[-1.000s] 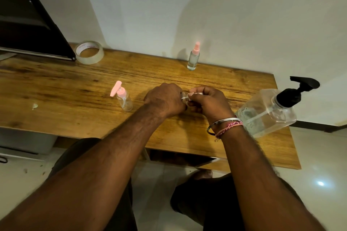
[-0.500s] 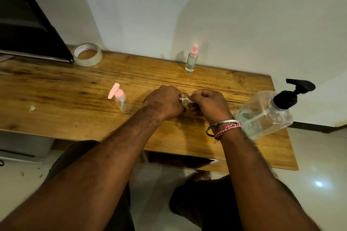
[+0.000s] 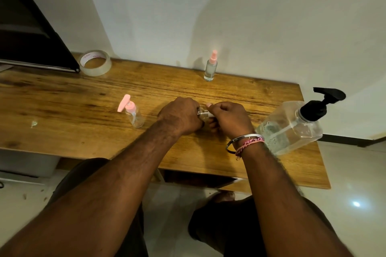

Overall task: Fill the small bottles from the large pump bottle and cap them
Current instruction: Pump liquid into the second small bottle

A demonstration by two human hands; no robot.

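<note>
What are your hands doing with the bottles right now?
Left hand and right hand both gripping small clear bottle over wooden table. Large clear pump bottle with black pump standing at right. Nothing in the way.

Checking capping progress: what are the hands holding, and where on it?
Left hand wraps a small clear bottle, mostly hidden; right hand pinches its white top.

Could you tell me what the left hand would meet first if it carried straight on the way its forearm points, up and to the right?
The left hand would almost at once meet the small clear bottle it grips, with the right hand just beyond. Depth is hard to judge.
</note>
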